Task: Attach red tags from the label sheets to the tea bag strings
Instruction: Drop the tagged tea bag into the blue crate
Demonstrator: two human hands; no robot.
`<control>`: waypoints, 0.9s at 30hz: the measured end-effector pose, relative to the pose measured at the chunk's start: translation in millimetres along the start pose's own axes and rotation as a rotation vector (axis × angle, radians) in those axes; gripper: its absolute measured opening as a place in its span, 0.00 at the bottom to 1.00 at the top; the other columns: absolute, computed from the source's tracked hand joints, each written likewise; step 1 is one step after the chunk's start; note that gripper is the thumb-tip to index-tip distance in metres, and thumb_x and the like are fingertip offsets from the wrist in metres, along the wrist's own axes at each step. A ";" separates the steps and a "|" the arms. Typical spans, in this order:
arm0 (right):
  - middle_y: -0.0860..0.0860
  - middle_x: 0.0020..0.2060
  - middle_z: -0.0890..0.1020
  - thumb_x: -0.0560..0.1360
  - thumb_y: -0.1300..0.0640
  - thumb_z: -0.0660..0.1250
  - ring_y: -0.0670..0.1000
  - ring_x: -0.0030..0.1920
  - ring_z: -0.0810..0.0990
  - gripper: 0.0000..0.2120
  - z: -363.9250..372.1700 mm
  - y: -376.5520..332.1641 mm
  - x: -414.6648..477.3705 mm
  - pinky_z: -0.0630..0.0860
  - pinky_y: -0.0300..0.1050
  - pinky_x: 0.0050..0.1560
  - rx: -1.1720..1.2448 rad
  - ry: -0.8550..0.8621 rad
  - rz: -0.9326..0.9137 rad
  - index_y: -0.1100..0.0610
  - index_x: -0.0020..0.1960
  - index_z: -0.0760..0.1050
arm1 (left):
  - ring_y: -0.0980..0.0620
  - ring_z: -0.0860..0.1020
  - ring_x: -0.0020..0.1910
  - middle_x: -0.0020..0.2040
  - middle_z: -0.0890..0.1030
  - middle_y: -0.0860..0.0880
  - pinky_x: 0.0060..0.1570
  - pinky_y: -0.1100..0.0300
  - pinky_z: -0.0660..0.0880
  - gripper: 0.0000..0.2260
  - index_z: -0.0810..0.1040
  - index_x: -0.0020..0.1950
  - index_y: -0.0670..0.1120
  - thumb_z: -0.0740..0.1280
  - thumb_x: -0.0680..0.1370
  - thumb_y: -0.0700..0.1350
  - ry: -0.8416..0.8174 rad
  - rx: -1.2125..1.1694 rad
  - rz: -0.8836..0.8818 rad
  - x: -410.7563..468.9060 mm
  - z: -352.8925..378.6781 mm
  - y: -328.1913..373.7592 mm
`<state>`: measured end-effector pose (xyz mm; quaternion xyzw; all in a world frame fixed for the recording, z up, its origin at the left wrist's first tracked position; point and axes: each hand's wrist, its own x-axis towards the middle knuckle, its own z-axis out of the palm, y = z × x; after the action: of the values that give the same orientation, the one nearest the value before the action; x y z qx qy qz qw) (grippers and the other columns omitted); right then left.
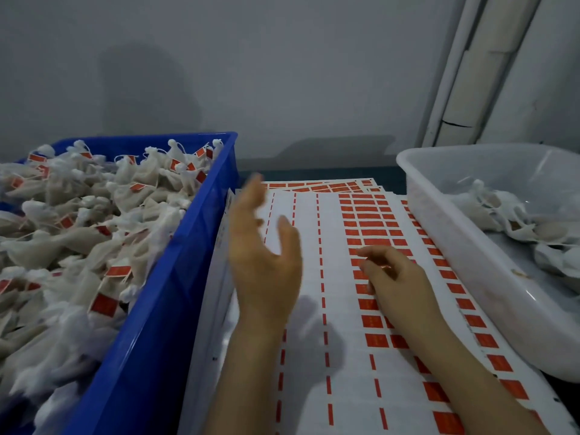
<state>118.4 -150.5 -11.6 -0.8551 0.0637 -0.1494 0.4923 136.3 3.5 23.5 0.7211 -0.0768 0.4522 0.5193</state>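
A white label sheet [301,221] with rows of red tags [367,224] lies between two bins. My left hand [260,259] hovers above the sheet's left part, palm turned right, fingers straight and empty. My right hand [392,277] rests palm down on the red tags in the sheet's right half, its fingertips curled onto a tag; whether they pinch one I cannot tell. A blue crate [175,277] on the left is heaped with white tea bags [94,221] that carry red tags. A translucent white bin [445,233] on the right holds a few untagged tea bags [508,211].
More label sheets [317,185] lie stacked under the top one, toward the grey wall [282,73]. A white pipe casing [470,73] runs up the wall at the right. The bins flank the sheet closely on both sides.
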 end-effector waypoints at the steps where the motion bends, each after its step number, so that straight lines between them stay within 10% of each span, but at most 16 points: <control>1: 0.28 0.40 0.70 0.77 0.52 0.62 0.37 0.39 0.74 0.12 0.5 0.2 -0.4 0.66 0.22 0.32 -0.016 0.000 0.001 0.35 0.40 0.68 | 0.60 0.71 0.64 0.65 0.73 0.56 0.62 0.65 0.70 0.17 0.71 0.66 0.51 0.64 0.77 0.48 -0.214 0.086 -0.016 -7.4 6.2 -3.6; 8: 0.27 0.41 0.71 0.76 0.56 0.64 0.34 0.40 0.75 0.14 -6.9 -6.0 -5.4 0.65 0.16 0.34 -0.006 0.097 -0.127 0.36 0.41 0.69 | 0.50 0.48 0.77 0.77 0.53 0.56 0.72 0.46 0.46 0.27 0.59 0.73 0.61 0.54 0.76 0.67 -1.172 0.536 -0.106 -42.9 32.9 -27.1; 21: 0.32 0.36 0.79 0.72 0.47 0.62 0.33 0.39 0.78 0.04 -114.7 -62.8 -28.7 0.70 0.22 0.29 -0.126 0.113 -0.315 0.37 0.44 0.73 | 0.49 0.40 0.76 0.78 0.43 0.56 0.70 0.45 0.37 0.43 0.42 0.74 0.65 0.47 0.62 0.78 -1.255 0.684 -0.112 -40.9 30.4 -39.1; 27: 0.49 0.54 0.78 0.73 0.50 0.68 0.50 0.46 0.76 0.15 -200.5 -3.1 11.6 0.71 0.42 0.39 -0.822 0.036 0.211 0.47 0.59 0.74 | 0.49 0.40 0.76 0.78 0.42 0.56 0.70 0.44 0.37 0.44 0.42 0.74 0.64 0.46 0.61 0.78 -1.268 0.685 -0.103 -41.4 31.0 -39.1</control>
<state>65.5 -317.0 87.7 -0.9664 0.2137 -0.0751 0.1217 152.8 -19.2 -34.9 0.9698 -0.1832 -0.0794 0.1401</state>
